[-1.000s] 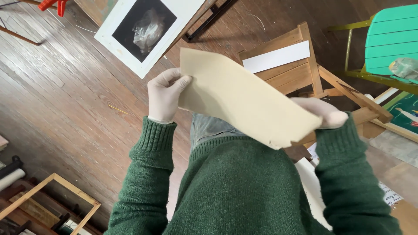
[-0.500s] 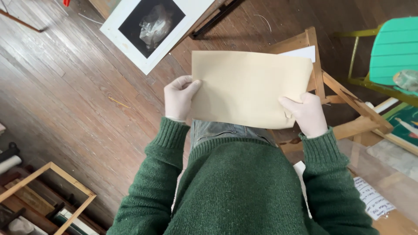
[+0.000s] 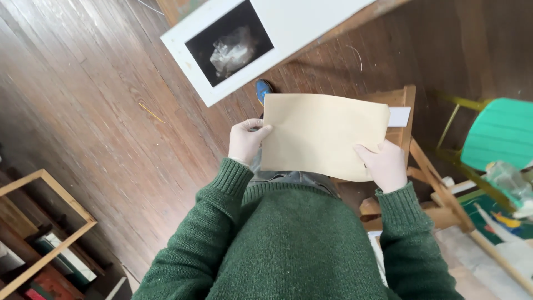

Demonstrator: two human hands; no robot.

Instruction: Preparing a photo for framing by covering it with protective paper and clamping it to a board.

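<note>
**Both gloved hands hold a tan sheet flat above the lap**

The left hand (image 3: 248, 141), in a pale glove, is closed on the left edge of a tan paper sheet (image 3: 322, 136), thumb lying over the top face and fingers underneath. The right hand (image 3: 384, 165), gloved the same way, grips the sheet's lower right corner, its fingers spread across the paper. The sheet is held level and landscape between the two hands, in front of the person's chest and above the floor, touching nothing else.

Green knitted sweater sleeves (image 3: 211, 222) run from both wrists back to the body, and a strip of grey cloth (image 3: 294, 178) shows just under the sheet's near edge. Behind the sheet's right end stands a wooden easel frame (image 3: 413, 150) with a small white card (image 3: 398, 116) on it. A blue shoe tip (image 3: 263, 89) peeks out past the sheet's top left corner on the dark plank floor (image 3: 100, 111). Farther off lies a white-bordered print (image 3: 233, 47) with a black picture. A turquoise chair (image 3: 499, 133) stands at the right, and a wooden shelf frame (image 3: 44, 222) with books sits at lower left.
</note>
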